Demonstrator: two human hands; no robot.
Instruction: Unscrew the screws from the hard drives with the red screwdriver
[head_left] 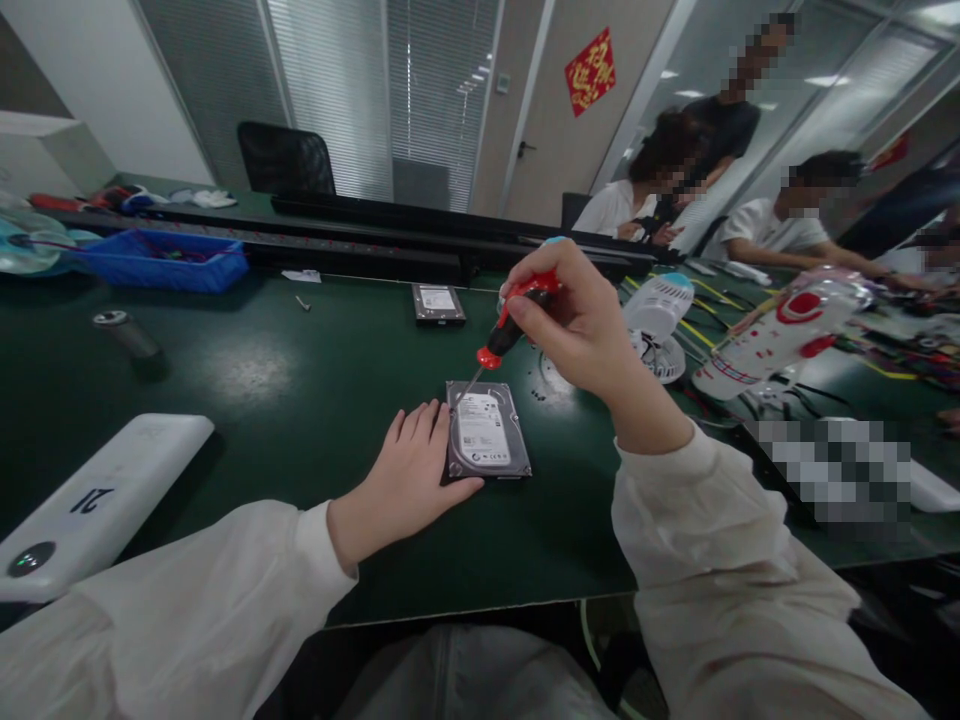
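A hard drive [487,430] with a white label lies flat on the green table in front of me. My left hand [409,475] holds its left side, fingers along the edge and thumb at the near corner. In my right hand [574,320] is a red and black screwdriver [510,325], gripped by the handle and tilted. Its thin shaft points down at the drive's upper left part; whether the tip sits in a screw is too small to tell. Farther back on the table is a second hard drive [439,304].
At left are a white numbered device [112,495], a metal cylinder [127,335] and a blue bin [161,260]. A small white fan [660,320], a clear bottle with red marks [780,330] and cables stand at right. Several people [780,220] sit or stand beyond.
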